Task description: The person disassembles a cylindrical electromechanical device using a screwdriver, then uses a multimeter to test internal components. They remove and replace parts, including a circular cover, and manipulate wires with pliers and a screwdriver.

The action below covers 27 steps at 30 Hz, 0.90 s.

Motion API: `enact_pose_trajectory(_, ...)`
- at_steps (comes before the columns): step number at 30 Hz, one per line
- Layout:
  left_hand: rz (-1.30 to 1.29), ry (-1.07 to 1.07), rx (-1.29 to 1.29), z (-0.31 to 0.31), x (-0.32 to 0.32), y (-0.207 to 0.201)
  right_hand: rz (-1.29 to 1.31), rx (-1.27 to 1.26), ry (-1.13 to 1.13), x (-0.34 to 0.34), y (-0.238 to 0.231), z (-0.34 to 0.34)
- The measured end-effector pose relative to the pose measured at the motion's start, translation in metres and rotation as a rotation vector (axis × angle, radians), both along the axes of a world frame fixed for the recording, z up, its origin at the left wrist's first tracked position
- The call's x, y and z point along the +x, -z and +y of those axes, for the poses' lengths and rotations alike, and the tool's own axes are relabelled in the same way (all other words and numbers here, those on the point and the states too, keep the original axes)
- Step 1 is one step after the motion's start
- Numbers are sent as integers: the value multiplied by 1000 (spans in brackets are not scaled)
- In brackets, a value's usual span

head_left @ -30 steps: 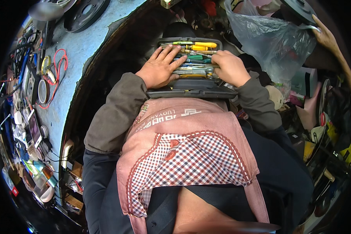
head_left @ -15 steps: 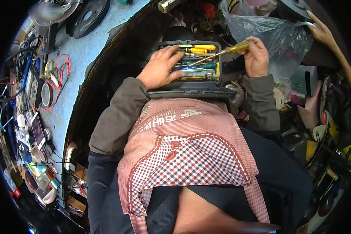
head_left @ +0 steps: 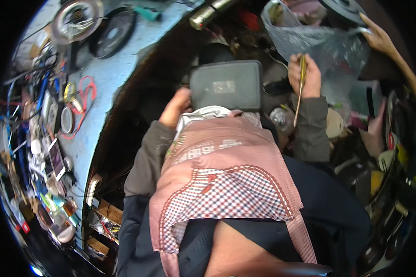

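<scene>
The black plastic tool case (head_left: 225, 87) lies with its lid closed over my lap, so the tools in it are hidden. Along its left side is my left hand (head_left: 176, 107), curled against the edge, with its fingertips partly hidden and blurred. Off to the right of the case, my right hand (head_left: 306, 76) grips a screwdriver (head_left: 300, 90) by its yellow handle. Its long metal shaft points down toward my right sleeve. The pink apron (head_left: 222, 147) with a checked pocket covers my lap just below the case.
On the left, a blue worktop (head_left: 111, 83) carries a black ring-shaped part (head_left: 113, 32), a red wire (head_left: 85, 108), a phone (head_left: 56, 159) and much clutter. A clear plastic bag (head_left: 323, 51) hangs at the upper right, beside another person's hand (head_left: 379, 37). Assorted items crowd the lower right.
The tool case's lid has swung shut over the tools. My left hand has moved off the tools to the case's left side. The screwdriver has turned from pointing left to pointing down.
</scene>
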<state>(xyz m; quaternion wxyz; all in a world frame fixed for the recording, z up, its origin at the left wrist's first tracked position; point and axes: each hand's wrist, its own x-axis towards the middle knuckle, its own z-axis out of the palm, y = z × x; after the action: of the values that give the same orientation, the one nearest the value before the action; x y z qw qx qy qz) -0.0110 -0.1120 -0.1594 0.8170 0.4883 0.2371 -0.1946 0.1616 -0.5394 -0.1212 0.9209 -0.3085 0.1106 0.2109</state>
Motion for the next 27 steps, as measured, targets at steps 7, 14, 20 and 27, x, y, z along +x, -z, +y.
enact_pose_trajectory(7, -57, 107, 80, -13, 29, 15, -122, -746, -447, -39, 21, 72)
enact_pose_trajectory(14, -129, -293, 10, 26, 7, -10, -183, -632, -521, -20, 0, 120)
enact_pose_trajectory(20, -285, -1042, -506, 93, -33, 6, 94, -253, -610, -6, 3, 234)
enact_pose_trajectory(27, -132, -742, -314, 62, -47, 1, -86, -362, -870, -51, 7, 347)
